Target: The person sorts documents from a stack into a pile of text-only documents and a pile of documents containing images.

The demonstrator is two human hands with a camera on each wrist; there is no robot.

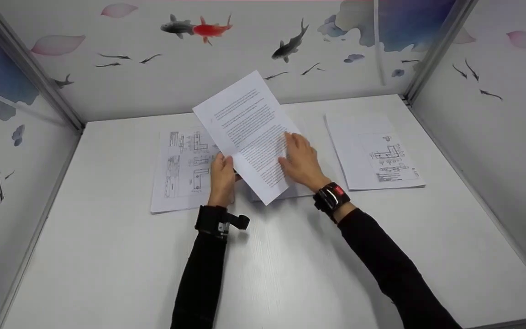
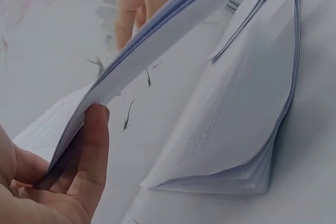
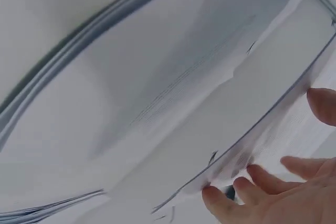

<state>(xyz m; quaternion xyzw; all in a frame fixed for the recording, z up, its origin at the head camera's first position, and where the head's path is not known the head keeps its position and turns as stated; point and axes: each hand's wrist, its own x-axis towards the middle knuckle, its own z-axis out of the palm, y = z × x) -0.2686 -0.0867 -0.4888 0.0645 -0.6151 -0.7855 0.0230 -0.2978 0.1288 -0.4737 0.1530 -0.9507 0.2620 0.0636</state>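
Note:
A thin sheaf of printed paper (image 1: 249,132) is held tilted above the table. My left hand (image 1: 222,178) grips its lower left edge, the thumb on the printed face and the fingers behind, as the left wrist view shows (image 2: 79,177). On the sheaf's right side rests my right hand (image 1: 302,160). Its loosely bent fingertips touch the printed face near the edge in the right wrist view (image 3: 273,198). Under the sheaf lies another paper stack (image 1: 283,195), mostly hidden in the head view; in the left wrist view a stack (image 2: 236,108) shows curled, layered edges.
To the left lies a stack of technical drawings (image 1: 176,183), partly covered by the left hand and the sheaf. Another drawing stack (image 1: 354,151) lies to the right. White walls (image 1: 244,91) with painted fish enclose the white table (image 1: 267,274) at the back and sides.

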